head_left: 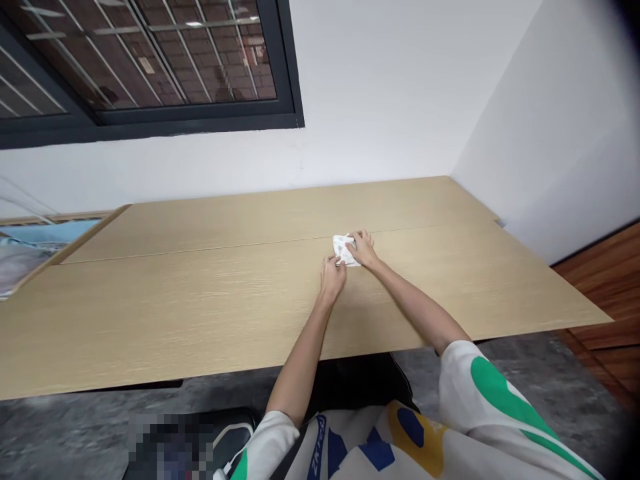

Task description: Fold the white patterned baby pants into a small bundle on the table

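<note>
A small, roughly square white piece (342, 247) with faint dark print lies on the wooden tabletop. It looks like folded paper or thin cloth; which one I cannot tell. My left hand (332, 276) pinches its near left corner, with thumb and fingers drawn together. At the right side, my right hand (365, 249) holds it with the thumb over its surface and the fingers curled near the far right edge. The two hands are close together and cover parts of its edges.
The pale wooden table (200, 300) has a seam along its length. Behind it are a white wall (370, 93) and a dark-framed window (200, 120) with bars. Light blue fabric (55, 232) sits beyond the left end. A black bag-like item (200, 427) is below the near edge.
</note>
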The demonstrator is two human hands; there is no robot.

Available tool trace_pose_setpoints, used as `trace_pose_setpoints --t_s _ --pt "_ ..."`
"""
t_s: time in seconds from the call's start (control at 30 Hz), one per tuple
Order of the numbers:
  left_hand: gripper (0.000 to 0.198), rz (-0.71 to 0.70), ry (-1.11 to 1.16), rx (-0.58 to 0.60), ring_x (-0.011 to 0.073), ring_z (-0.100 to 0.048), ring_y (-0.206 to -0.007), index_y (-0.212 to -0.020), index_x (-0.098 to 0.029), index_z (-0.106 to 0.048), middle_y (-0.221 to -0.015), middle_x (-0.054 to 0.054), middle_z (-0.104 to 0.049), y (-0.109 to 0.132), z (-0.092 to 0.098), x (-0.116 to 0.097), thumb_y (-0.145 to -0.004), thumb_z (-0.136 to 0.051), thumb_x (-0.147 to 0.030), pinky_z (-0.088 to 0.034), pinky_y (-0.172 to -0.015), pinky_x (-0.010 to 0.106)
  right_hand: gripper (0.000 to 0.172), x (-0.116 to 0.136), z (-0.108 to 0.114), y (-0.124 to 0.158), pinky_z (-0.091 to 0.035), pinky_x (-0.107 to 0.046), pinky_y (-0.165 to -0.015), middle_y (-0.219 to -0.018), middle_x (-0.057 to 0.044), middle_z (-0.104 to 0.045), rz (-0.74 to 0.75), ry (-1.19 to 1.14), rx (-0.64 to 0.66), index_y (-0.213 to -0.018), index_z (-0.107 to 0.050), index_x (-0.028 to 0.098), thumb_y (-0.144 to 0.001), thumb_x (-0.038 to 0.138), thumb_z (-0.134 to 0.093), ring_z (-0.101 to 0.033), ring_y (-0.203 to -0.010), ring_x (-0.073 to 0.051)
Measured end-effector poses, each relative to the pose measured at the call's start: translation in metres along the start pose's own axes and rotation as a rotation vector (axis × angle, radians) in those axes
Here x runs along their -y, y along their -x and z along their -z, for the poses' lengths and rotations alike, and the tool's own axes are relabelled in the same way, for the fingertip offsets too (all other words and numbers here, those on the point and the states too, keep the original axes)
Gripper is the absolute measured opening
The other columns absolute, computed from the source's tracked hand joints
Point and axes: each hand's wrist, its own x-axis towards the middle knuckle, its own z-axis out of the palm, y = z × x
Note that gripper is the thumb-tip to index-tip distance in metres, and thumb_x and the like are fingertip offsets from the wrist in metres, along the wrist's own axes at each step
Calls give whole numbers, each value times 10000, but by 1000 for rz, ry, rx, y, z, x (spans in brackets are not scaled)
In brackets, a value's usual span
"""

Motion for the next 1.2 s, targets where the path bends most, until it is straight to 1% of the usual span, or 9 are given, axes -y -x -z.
trace_pose_setpoints --t_s 0.2,0.43,0.5,0.6,0.7,0.83,0.97,1.07,1.2 --pt "252 -114 140 108 230 -659 -1131 -1044 -159 -761 -1133 115 -741 42 -13 -37 -915 -547 -124 -514 -1062 406 256 -9 62 76 -384 -521 -1045 -1225 -169 -636 11 53 26 -1136 -647 186 -925 281 -537 -519 -1209 -348" --pt "163 -354 415 368 199 -674 -1114 -984 -215 -771 -1127 58 -750 151 -30 -105 -923 -622 -189 -505 -1077 388 338 -28 175 221 -509 -342 -759 -944 -51 -724 -200 -146 -126 -1065 -644 205 -949 510 -554 -656 -812 -224" --pt "181 -421 489 461 201 -674 -1101 -1051 -218 -764 -1145 66 -734 181 -27 -124 -920 -639 -225 -499 -1075 390 357 -27 204 263 -522 -334 -738 -943 -48 -739 -269 -196 -192 -1025 -669 212 -912 546 -616 -677 -810 -225" --pt "497 -556 495 585 248 -609 -1259 -1296 -275 -678 -1370 83 -634 213 -16 -148 -834 -786 -425 -416 -1167 439 357 -17 232 312 -523 -334 -690 -888 -36 -735 -396 -198 -348 -947 -695 235 -860 580 -671 -668 -755 -227" --pt "683 -698 480 662 267 -546 -1364 -1370 -313 -624 -1450 73 -597 230 -10 -161 -770 -833 -563 -320 -1241 441 341 -4 241 340 -516 -342 -643 -815 -27 -718 -526 -202 -467 -887 -705 250 -815 583 -709 -654 -701 -231" --pt "485 -738 496 631 215 -612 -1307 -1336 -280 -647 -1390 53 -663 238 -17 -168 -888 -725 -451 -404 -1199 357 359 5 233 350 -521 -345 -588 -820 -28 -714 -687 -275 -631 -882 -692 251 -747 572 -777 -668 -690 -244" --pt "336 -713 565 551 197 -672 -1235 -1257 -223 -700 -1324 62 -715 238 -21 -169 -961 -597 -347 -489 -1131 308 427 12 221 347 -540 -338 -567 -916 -44 -725 -721 -415 -756 -967 -686 249 -714 566 -818 -690 -714 -245" --pt "319 -655 618 518 196 -719 -1141 -1233 -202 -716 -1236 71 -759 233 -14 -169 -994 -552 -333 -538 -1060 301 565 26 217 345 -568 -334 -561 -983 -61 -731 -656 -650 -742 -1166 -635 270 -724 558 -837 -720 -731 -246" --pt "340 -475 661 535 192 -745 -1020 -1215 -191 -727 -1164 80 -780 216 4 -170 -1020 -536 -396 -576 -956 304 717 48 220 347 -628 -360 -651 -1204 -115 -727 -481 -813 -568 -1350 -526 319 -747 525 -854 -760 -905 -280"
